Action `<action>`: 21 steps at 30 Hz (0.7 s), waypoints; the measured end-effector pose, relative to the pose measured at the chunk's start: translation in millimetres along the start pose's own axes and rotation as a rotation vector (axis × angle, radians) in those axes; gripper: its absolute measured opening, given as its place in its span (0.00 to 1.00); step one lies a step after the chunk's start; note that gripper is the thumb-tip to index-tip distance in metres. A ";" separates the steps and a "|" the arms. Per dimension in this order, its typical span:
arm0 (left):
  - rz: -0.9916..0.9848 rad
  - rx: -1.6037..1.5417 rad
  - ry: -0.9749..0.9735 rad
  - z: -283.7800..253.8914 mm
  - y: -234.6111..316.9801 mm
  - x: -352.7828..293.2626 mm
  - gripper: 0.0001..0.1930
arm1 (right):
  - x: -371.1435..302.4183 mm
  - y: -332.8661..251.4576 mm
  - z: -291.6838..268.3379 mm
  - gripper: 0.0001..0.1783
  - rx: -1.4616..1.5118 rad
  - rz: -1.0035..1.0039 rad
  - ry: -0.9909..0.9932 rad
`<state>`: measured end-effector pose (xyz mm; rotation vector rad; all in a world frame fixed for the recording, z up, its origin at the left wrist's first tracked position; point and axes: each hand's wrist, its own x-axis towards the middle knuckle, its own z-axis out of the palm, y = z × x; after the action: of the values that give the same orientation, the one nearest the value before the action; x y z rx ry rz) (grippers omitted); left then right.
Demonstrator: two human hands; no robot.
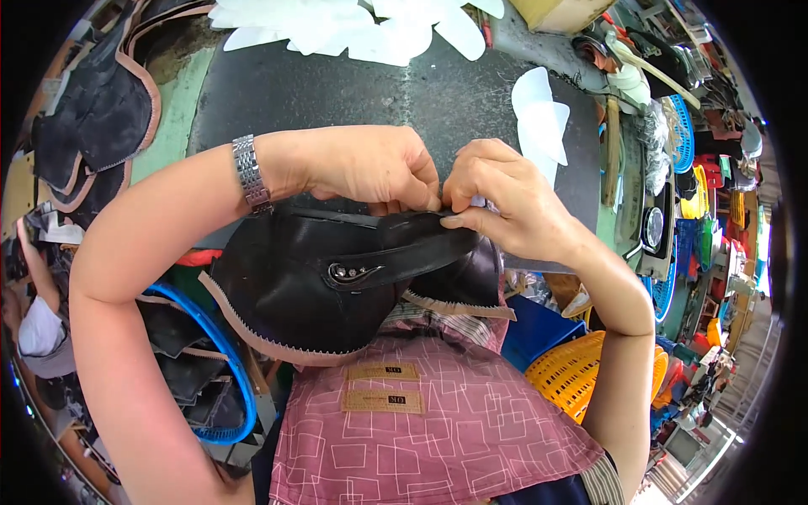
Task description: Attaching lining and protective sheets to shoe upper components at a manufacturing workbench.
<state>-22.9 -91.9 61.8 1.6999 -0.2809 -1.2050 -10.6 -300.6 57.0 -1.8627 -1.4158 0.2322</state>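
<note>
Black and shiny, the leather piece (286, 286) is sitting in the middle of the frame, with a strap (421, 259) and a silver trim (349, 272) showing on its front. The left hand (379, 172) is pinching its top edge with closed fingers, and the tips are partly hiding. The right hand (518, 198) is pinching the same edge close by, its thumb and fingers pressing shut. A dark bench (278, 97) is carrying white pieces (337, 34) at the top. A blue basket (238, 362) is standing at lower left, a yellow basket (572, 370) at lower right.
</note>
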 end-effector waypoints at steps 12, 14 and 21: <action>0.166 0.303 -0.023 0.6 -1.9 6.8 0.13 | 14.3 9.2 -2.3 0.11 0.413 0.111 -0.283; 0.131 0.308 -0.041 1.6 -1.0 6.4 0.13 | 11.5 13.2 -0.5 0.09 0.438 0.089 -0.284; -0.120 -0.107 -0.143 4.7 -14.6 9.1 0.09 | 17.7 4.7 -4.9 0.09 0.231 0.336 -0.516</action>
<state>-27.3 -93.6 44.6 1.5590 -0.1986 -1.4083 2.0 -287.7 62.4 -1.9117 -1.3130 1.0616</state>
